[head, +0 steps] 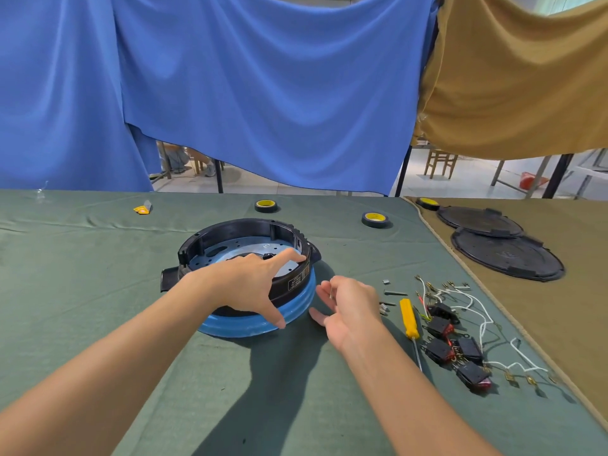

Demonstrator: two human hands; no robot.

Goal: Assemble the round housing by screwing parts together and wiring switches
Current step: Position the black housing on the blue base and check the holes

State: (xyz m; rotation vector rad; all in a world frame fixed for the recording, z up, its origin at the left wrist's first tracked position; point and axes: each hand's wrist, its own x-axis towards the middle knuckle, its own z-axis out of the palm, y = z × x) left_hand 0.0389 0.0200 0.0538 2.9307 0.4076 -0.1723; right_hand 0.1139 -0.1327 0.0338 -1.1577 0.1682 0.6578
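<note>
The round housing (pixel 230 235), a black ring with a metal plate inside, sits on a blue base (pixel 243 327) in the middle of the green cloth. My left hand (pixel 243 284) spans its near right rim, forefinger on the top edge and thumb on the blue base. Just right of the housing, my right hand (pixel 348 304) pinches a small screw (pixel 330 293) between its fingertips. Further right lie loose screws (pixel 393 293), a yellow-handled screwdriver (pixel 409 319) and several black rocker switches (pixel 450 340) with white wires (pixel 460 296).
Two tape rolls (pixel 266 206) (pixel 375 219) lie behind the housing, a yellow packet (pixel 142 209) at far left. On the tan cloth to the right rest two black round lids (pixel 506 255) and another tape roll (pixel 427 203). Blue and tan curtains hang behind the table.
</note>
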